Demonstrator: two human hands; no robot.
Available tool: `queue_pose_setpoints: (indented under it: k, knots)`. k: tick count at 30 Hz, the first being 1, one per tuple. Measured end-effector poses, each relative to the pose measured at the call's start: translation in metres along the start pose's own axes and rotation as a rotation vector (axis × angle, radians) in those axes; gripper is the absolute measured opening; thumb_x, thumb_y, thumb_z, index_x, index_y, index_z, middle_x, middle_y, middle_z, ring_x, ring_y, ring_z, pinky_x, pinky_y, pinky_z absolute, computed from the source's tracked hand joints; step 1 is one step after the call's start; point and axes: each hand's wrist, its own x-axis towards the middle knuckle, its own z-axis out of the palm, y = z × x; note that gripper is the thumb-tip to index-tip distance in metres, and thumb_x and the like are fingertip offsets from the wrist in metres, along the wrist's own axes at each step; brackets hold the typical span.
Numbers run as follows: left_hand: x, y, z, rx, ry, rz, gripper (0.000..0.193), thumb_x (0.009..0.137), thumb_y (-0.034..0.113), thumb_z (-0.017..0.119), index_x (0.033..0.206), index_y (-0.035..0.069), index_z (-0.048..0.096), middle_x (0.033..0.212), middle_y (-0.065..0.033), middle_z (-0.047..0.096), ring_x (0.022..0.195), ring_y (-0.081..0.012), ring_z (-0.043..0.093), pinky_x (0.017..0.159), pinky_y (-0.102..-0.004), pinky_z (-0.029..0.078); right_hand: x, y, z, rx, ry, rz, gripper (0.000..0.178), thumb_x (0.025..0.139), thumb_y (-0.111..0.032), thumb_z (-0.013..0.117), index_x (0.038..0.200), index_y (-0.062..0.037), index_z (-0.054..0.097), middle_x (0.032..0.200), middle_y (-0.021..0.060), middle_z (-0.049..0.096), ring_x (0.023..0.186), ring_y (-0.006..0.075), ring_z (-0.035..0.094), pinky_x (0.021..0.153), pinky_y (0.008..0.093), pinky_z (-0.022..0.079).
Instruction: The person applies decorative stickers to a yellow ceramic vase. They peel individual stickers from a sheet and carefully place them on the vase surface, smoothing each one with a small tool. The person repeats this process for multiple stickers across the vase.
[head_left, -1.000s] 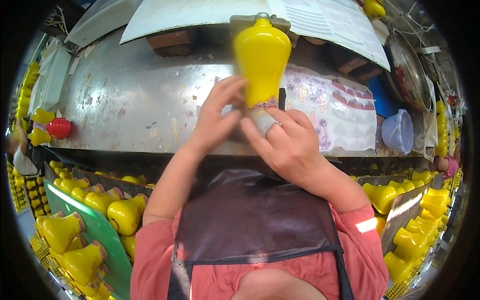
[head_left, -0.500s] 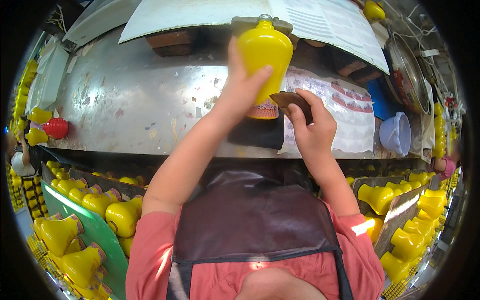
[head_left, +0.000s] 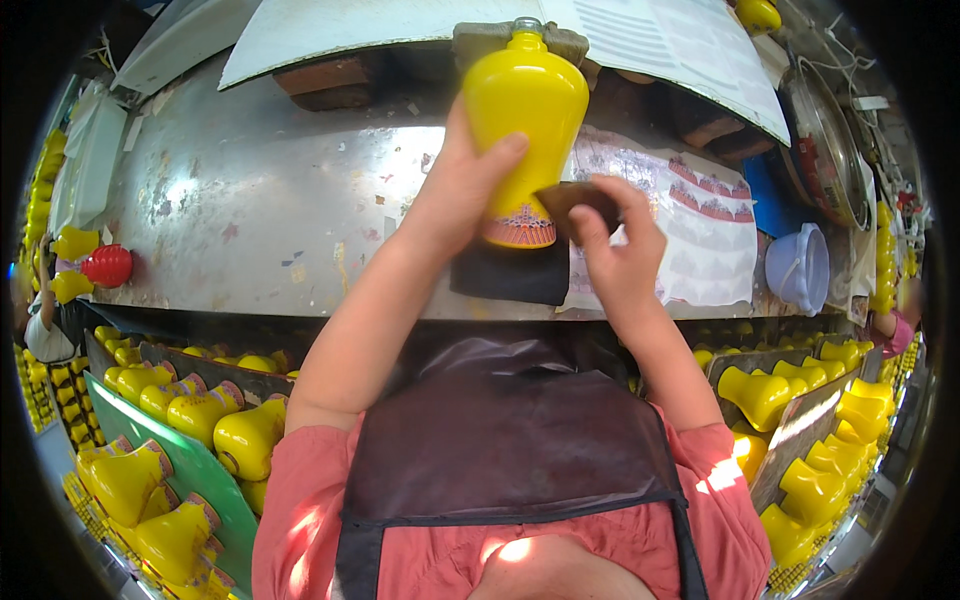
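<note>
A glossy yellow vase (head_left: 535,95) lies over the metal workbench, its narrow neck pointing away from me against a grey block (head_left: 480,42). Around its foot, which is nearer to me, runs a patterned decal band (head_left: 522,226). My left hand (head_left: 465,180) is wrapped round the vase's left side, thumb on top. Between the thumb and fingers of my right hand (head_left: 622,235) is a dark brown, flat scraper (head_left: 580,205). Its pointed corner is at the vase's right side, just above the band; whether it touches I cannot tell. A black cloth (head_left: 510,277) lies beneath the foot.
Printed decal sheets (head_left: 705,245) spread to the right, beside a pale lavender bucket (head_left: 797,268). A white board (head_left: 350,30) on bricks spans the back. At the left edge sits a red ribbed object (head_left: 107,266). Several yellow vases (head_left: 248,437) stand on racks at both sides.
The vase has turned slightly, so more of the decal band shows toward me. My right hand has shifted a little, bringing the scraper flatter and to the vase's side.
</note>
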Motion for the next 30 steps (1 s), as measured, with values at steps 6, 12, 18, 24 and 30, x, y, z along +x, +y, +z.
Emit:
queue_pose_setpoints:
  k: [6,12,18,24,30]
  knots:
    - [0.001,0.001,-0.001,0.052,0.027,0.011,0.076,0.097,0.016,0.067,0.16,0.008,0.025,0.144,-0.0136,0.051,0.131,-0.0257,0.054,0.11,-0.0406,0.047,-0.001,-0.012,-0.005,-0.217,-0.061,-0.567,0.039,0.068,-0.001,0.08,0.105,-0.0143,0.076,0.098,0.0054,0.075,0.091,0.0252,0.072,0.069,0.0364,0.053]
    - [-0.005,0.003,0.001,0.027,-0.001,0.003,0.083,0.105,0.024,0.065,0.168,0.023,0.011,0.162,-0.0076,0.036,0.146,-0.0233,0.041,0.119,-0.0409,0.039,0.001,-0.052,-0.01,-0.305,-0.31,-0.629,0.042,0.076,-0.01,0.074,0.117,-0.0128,0.075,0.097,0.0033,0.07,0.093,0.0249,0.07,0.074,0.0363,0.05]
    - [-0.01,0.003,-0.002,-0.11,-0.066,-0.022,0.068,0.114,0.02,0.044,0.169,0.032,0.005,0.166,-0.0062,0.031,0.148,-0.0236,0.039,0.121,-0.0408,0.037,0.013,-0.074,0.014,-0.407,-0.571,-0.73,0.024,0.076,-0.014,0.067,0.097,-0.0046,0.074,0.084,0.0053,0.059,0.092,0.0258,0.062,0.082,0.0387,0.049]
    - [-0.007,0.0,-0.009,0.026,-0.03,0.027,0.071,0.111,0.015,0.041,0.169,0.015,-0.001,0.165,-0.0155,0.031,0.148,-0.0264,0.038,0.122,-0.0381,0.032,0.017,-0.066,0.005,-0.338,-0.415,-0.595,0.037,0.077,-0.009,0.074,0.114,-0.0112,0.074,0.08,0.0028,0.057,0.073,0.022,0.061,0.066,0.0362,0.05]
    - [-0.002,0.005,-0.008,-0.057,-0.024,-0.07,0.067,0.113,0.019,0.04,0.169,0.016,0.004,0.167,-0.0093,0.027,0.154,-0.0248,0.03,0.125,-0.0396,0.026,0.032,-0.037,-0.007,-0.337,-0.138,-0.287,0.035,0.084,-0.003,0.082,0.117,-0.0073,0.07,0.084,0.0107,0.071,0.067,0.0272,0.067,0.058,0.0369,0.052]
